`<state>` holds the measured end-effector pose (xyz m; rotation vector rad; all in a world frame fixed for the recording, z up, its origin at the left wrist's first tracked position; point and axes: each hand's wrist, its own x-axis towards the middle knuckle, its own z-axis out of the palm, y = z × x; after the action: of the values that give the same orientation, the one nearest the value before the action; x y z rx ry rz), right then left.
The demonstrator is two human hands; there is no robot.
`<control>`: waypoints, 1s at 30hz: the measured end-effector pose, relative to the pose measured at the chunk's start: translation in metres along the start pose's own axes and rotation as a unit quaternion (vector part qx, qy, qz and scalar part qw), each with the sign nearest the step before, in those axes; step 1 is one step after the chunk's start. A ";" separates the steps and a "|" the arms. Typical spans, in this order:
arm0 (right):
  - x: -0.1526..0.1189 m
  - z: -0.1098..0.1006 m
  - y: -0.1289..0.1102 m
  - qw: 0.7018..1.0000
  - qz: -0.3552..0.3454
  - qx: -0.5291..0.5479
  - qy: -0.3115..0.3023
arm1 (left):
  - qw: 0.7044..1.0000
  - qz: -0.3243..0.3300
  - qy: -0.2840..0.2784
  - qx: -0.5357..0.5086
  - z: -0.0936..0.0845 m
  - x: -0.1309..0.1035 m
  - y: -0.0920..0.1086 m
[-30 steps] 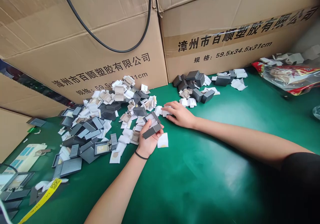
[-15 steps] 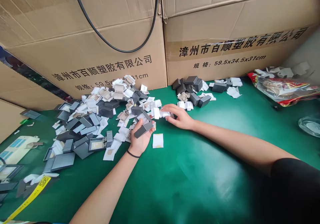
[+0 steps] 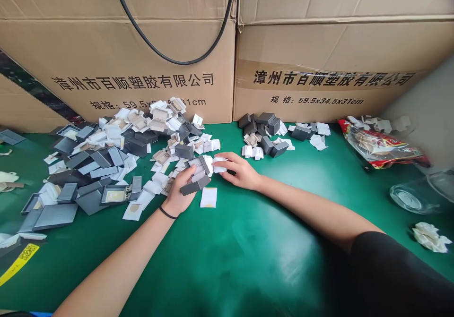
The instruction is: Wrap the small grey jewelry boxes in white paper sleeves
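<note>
My left hand (image 3: 181, 192) is closed around a small dark grey box (image 3: 196, 184), its lid open and a pale lining showing inside. Close to the box's right side, my right hand (image 3: 239, 169) pinches a folded white paper insert (image 3: 219, 165) between thumb and fingers. Whether the insert touches the box I cannot tell. Just below lies a flat white square of paper (image 3: 208, 197) on the green table (image 3: 241, 251). Left of my left hand spreads a heap of grey boxes (image 3: 101, 158) mixed with white paper inserts (image 3: 161, 116).
Behind stand large cardboard cartons (image 3: 142, 47), with a black cable (image 3: 180, 62) hanging before them. A smaller cluster of dark boxes (image 3: 264, 130) sits at the back. To the right are a red plastic bag (image 3: 383, 144), a clear jar (image 3: 411, 196) and crumpled paper (image 3: 431, 236).
The view has turned to the right, showing the jar and crumpled paper more fully. My right hand has brought the white insert nearer to the grey box, whose open inside now faces up more.
</note>
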<state>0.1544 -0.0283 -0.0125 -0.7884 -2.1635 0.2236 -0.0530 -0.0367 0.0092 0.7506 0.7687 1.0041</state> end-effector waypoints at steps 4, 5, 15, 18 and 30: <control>0.000 0.000 -0.001 1.000 0.002 -0.003 0.000 | 0.999 0.027 0.030 0.029 0.003 -0.003 -0.002; -0.001 0.001 -0.001 1.000 0.002 -0.003 0.000 | 0.998 0.032 0.038 0.033 0.004 -0.003 -0.002; 0.000 0.002 -0.002 1.000 -0.004 0.017 0.023 | 0.999 -0.020 -0.029 0.015 -0.003 0.002 0.001; 0.000 0.002 -0.003 1.000 0.007 0.020 0.018 | 1.000 0.002 0.001 0.005 -0.001 0.001 0.001; -0.001 0.004 -0.002 0.999 0.050 0.008 0.019 | 0.994 0.004 0.092 0.056 0.010 -0.002 0.003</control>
<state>0.1506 -0.0302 -0.0147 -0.8862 -2.0867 0.2746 -0.0464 -0.0394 0.0172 0.7641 0.9880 1.0541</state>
